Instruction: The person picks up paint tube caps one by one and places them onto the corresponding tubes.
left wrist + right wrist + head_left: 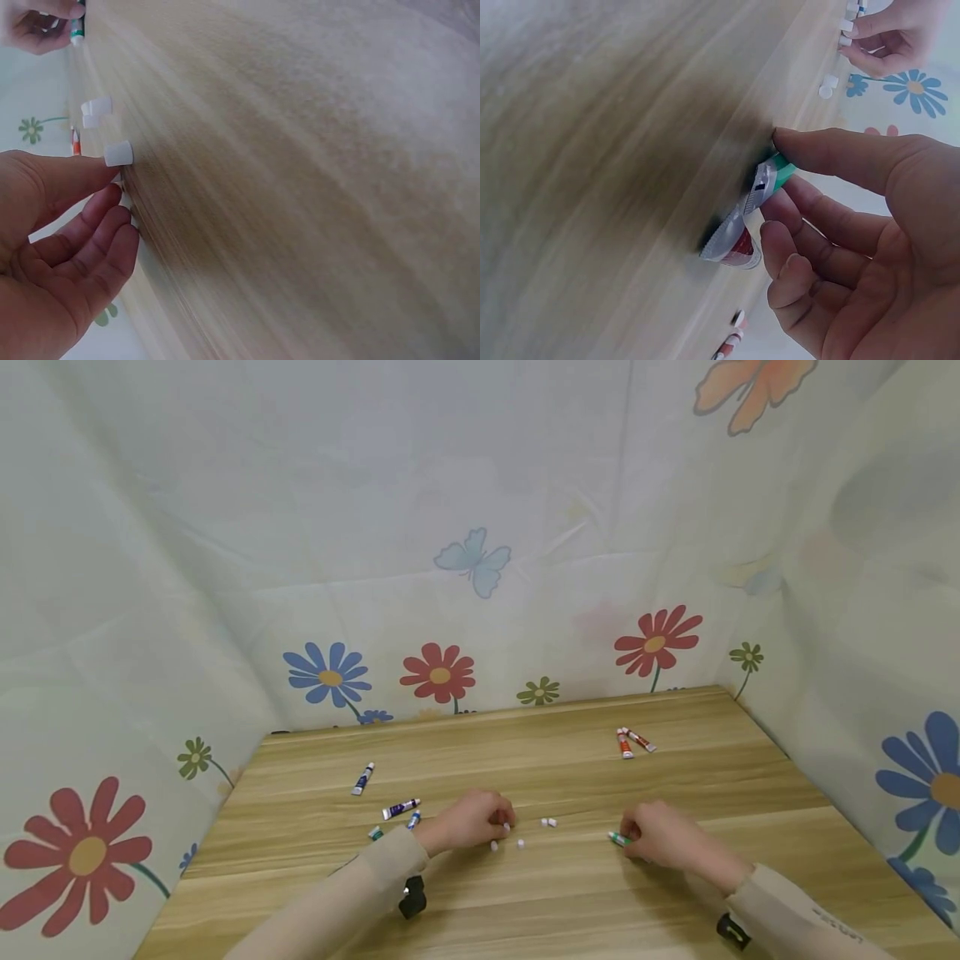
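Green paint tube (pixel 619 839) sits low at the wooden tabletop (pixel 570 910), pinched between thumb and forefinger of the right hand (pixel 660 837), with a red-labelled tube (pixel 739 249) close by. The left hand (pixel 468 820) appears to pinch a partly hidden white cap (pixel 506 827) near other loose caps (pixel 552 822).

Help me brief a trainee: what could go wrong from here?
The right hand pinches a green tube close by a red-marked tube, so moving one might nudge the other. Small white caps lie loose near the left hand; a stray finger could knock them away.
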Demonstrator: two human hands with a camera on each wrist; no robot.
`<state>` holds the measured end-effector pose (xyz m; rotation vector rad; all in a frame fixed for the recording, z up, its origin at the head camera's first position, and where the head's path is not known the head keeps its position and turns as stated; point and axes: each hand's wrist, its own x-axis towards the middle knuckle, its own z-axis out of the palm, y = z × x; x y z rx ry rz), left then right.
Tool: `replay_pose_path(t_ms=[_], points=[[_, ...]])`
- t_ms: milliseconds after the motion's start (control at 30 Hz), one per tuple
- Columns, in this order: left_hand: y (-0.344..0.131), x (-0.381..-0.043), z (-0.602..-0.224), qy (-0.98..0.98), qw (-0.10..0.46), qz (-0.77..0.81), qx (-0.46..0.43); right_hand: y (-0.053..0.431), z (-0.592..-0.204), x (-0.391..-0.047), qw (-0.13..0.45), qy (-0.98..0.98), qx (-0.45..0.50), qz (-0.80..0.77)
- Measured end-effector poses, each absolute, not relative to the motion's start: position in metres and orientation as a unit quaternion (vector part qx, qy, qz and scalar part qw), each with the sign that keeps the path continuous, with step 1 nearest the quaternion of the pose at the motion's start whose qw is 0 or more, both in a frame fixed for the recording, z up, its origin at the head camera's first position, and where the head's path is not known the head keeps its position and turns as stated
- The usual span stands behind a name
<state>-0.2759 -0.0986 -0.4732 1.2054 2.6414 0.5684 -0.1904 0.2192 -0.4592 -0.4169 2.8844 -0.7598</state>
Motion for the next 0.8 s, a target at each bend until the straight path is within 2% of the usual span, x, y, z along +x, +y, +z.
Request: replay_pose_path(t_ms=[233,433,700,800], points=[[-0.100,-0.276,-0.476,0.884,0.085,0.200,0.414,0.219,-0.460,-0.191,0.064,0.953,-0.144,-0.257],[-0.103,-0.278,-0.476,0.884,0.100,0.210,0.406,0.224,-0.459,-0.197,0.062,0.946,-0.137,-0.286],[-0.110,-0.283,-0.464,0.883,0.107,0.233,0.392,0.229,-0.438,-0.208,0.036,0.950,-0.124,-0.285],[-0.113,-0.286,-0.453,0.886,0.105,0.236,0.385,0.231,-0.431,-0.213,0.010,0.950,-0.139,-0.281]])
